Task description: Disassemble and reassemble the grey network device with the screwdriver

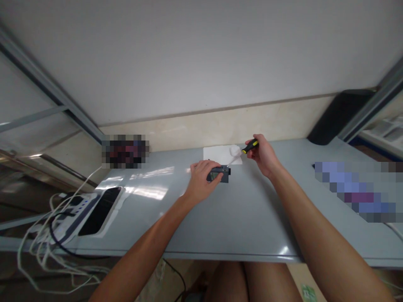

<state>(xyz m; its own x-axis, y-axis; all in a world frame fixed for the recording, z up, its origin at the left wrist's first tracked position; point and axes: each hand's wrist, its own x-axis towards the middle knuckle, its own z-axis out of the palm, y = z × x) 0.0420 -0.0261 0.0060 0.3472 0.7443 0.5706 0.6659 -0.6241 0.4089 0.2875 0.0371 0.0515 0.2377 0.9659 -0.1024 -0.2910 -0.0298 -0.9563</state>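
My left hand [204, 178] grips a small dark grey box-shaped device [224, 176] on the table, fingers over its top and thumb along the near side. A black and yellow screwdriver [251, 146] is held in my right hand [262, 155], its handle between the fingers. The thin shaft slants down to the left, and its tip meets the upper edge of the device. Behind the device lies a white sheet of paper [217, 153] with a crumpled white piece [234, 150] on it, partly behind the shaft.
A grey glossy table [239, 222] spans the view. At the left lie a black-screened phone [100, 212], a power strip [80, 209] and tangled white cables [40, 256]. A black cylinder [338, 115] leans at the back right. Blurred patches cover items on both sides.
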